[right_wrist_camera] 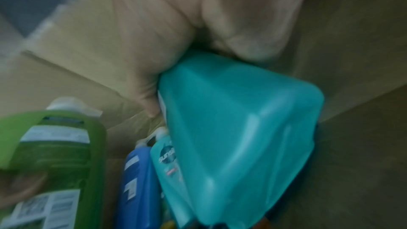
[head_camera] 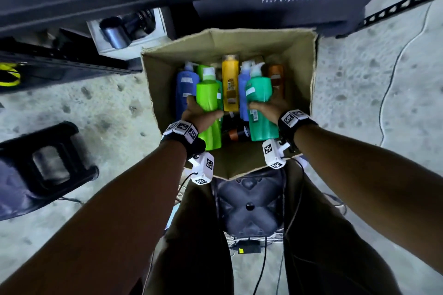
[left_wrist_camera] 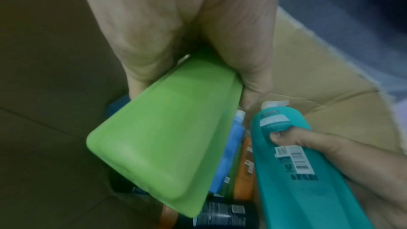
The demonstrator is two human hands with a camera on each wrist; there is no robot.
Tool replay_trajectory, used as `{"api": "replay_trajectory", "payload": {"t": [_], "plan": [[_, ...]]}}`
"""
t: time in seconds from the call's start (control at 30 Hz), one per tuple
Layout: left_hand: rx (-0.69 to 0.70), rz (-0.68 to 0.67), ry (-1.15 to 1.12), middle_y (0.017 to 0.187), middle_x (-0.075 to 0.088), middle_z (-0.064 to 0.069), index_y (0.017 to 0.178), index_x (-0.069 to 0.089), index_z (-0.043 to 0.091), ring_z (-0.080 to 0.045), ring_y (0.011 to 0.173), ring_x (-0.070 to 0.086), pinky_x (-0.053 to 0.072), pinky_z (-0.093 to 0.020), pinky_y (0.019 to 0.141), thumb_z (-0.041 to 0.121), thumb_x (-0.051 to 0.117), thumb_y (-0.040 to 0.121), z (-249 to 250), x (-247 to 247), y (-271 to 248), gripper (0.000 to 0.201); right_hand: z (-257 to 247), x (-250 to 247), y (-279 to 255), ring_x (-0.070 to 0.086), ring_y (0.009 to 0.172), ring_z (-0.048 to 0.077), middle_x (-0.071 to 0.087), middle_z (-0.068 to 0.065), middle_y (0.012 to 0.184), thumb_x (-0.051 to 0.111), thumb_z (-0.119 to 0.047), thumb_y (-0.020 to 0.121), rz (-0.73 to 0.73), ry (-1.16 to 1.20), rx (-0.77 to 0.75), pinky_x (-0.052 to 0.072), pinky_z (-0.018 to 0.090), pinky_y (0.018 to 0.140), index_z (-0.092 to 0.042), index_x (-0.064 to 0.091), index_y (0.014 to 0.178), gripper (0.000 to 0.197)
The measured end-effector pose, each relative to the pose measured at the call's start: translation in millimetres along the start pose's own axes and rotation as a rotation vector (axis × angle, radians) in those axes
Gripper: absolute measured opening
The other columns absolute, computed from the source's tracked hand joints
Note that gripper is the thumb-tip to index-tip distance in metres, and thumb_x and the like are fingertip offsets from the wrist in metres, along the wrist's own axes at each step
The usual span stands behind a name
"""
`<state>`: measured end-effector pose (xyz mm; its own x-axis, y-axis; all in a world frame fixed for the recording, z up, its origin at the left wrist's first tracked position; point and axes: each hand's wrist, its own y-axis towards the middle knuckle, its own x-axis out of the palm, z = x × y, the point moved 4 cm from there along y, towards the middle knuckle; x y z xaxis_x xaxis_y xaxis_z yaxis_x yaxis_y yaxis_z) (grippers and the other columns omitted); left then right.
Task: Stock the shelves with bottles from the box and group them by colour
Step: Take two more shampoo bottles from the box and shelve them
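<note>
Hands (head_camera: pixel 200 116) around green bottles (head_camera: pixel 209 105)

Both arms extended forward and down, each hand closed round a bottle.
Left hand (head_camera: pixel 200 116) grips the lime-green bottle (head_camera: pixel 209 108) mid-body, thumb across its front; right hand (head_camera: pixel 268 109) grips the teal bottle (head_camera: pixel 261 100) likewise. Forearms bare, banded wrists level, held apart.

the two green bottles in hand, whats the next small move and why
Probably lift both straight up out of the cardboard box. The left hand already grips the lime green bottle and the right hand the teal bottle, both raised above the bottles left in the box.
</note>
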<state>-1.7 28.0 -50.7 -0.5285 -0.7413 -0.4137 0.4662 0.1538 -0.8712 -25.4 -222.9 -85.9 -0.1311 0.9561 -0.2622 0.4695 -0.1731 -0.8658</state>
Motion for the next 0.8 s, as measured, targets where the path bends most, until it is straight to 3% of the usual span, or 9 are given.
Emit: {"api": "replay_trajectory", "payload": {"t": [0.1,0.2,0.27,0.37,0.57,0.67,0.8], "plan": [[0.035,-0.007,0.000,0.132,0.062,-0.008,0.141,0.037,0.022,-0.029,0.118,0.062,0.048,-0.030,0.091,0.041,0.087,0.071,3,-4,-30,0.088,-6,-2,-37,0.068,0.077,0.006,0.069,-0.008,0.094,0.089,-0.022,0.070,-0.021,0.023,-0.031,0.056,0.025,0.060,-0.020,0.056,0.123,0.062],[0.090,-0.002,-0.003,0.135,0.061,-0.006,0.139,0.046,0.021,-0.025,0.122,0.060,0.041,-0.021,0.088,0.033,0.087,0.073,8,-7,-65,0.079,-13,-8,-74,0.064,0.074,0.003,0.065,-0.011,0.092,0.090,-0.023,0.070,-0.031,-0.007,-0.043,0.048,0.018,0.051,-0.022,0.046,0.126,0.072],[0.073,0.007,0.024,0.138,0.060,-0.008,0.139,0.048,0.020,-0.027,0.125,0.059,0.041,-0.022,0.090,0.035,0.086,0.074,4,-9,-91,0.076,-12,-10,-96,0.065,0.080,0.007,0.064,-0.011,0.094,0.091,-0.025,0.068,-0.048,-0.029,-0.047,0.046,0.019,0.056,-0.024,0.043,0.127,0.076],[0.029,-0.004,0.004,0.140,0.059,-0.012,0.144,0.044,0.017,-0.032,0.127,0.058,0.047,-0.033,0.101,0.034,0.085,0.075,-4,-15,-129,0.082,-16,-11,-130,0.066,0.090,0.016,0.065,-0.006,0.101,0.091,-0.025,0.068,-0.042,-0.044,-0.070,0.046,0.021,0.065,-0.021,0.046,0.130,0.076],[-0.029,0.007,-0.010,0.135,0.060,-0.016,0.145,0.037,0.015,-0.037,0.123,0.058,0.049,-0.039,0.099,0.037,0.085,0.076,-19,-24,-201,0.086,-20,-20,-199,0.065,0.106,0.028,0.065,0.007,0.120,0.090,-0.023,0.068,-0.038,-0.080,-0.060,0.054,0.039,0.091,-0.014,0.043,0.139,0.086],[-0.040,0.021,-0.076,0.132,0.062,-0.016,0.142,0.039,0.014,-0.037,0.120,0.060,0.050,-0.042,0.098,0.035,0.085,0.076,-23,-32,-236,0.083,-29,-25,-240,0.066,0.107,0.034,0.066,0.013,0.119,0.090,-0.023,0.068,-0.073,-0.098,-0.052,0.054,0.049,0.095,-0.009,0.049,0.134,0.079],[-0.034,0.025,-0.135,0.127,0.064,-0.014,0.139,0.043,0.015,-0.035,0.117,0.062,0.053,-0.044,0.095,0.037,0.085,0.076,-27,-42,-274,0.079,-35,-37,-290,0.063,0.109,0.027,0.064,0.007,0.122,0.088,-0.030,0.071,-0.047,-0.144,-0.042,0.051,0.040,0.095,-0.016,0.047,0.135,0.078]]}}
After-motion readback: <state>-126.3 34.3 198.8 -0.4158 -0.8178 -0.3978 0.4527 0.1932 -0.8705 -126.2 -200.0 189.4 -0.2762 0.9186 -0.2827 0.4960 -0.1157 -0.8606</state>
